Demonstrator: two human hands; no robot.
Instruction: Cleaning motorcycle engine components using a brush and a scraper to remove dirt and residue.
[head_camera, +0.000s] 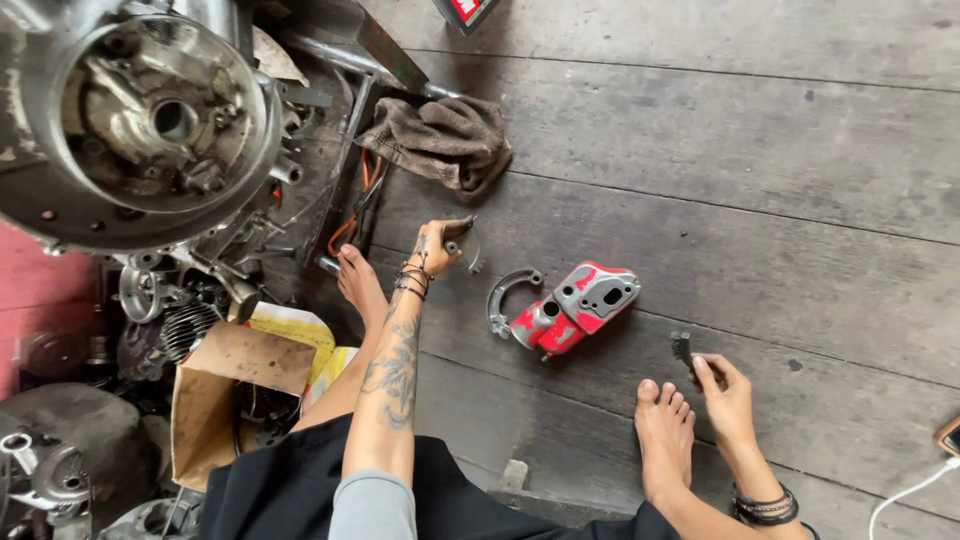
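Note:
My left hand (440, 245) reaches out over the wooden floor and grips a small metal part with a thin spring or wire hanging at its right. My right hand (722, 390) rests low beside my right foot (664, 430) and holds a small dark brush (683, 350), bristles up. Between the hands lie a red-and-grey metal engine cover (575, 305) and a curved grey brake shoe (503, 295) just left of it.
A large engine casing (150, 120) fills the upper left. A brown rag (440, 140) lies by a metal frame bar. An open cardboard box (235, 385) and loose engine parts sit at the left. A phone with a white cable (945, 450) lies at the right edge.

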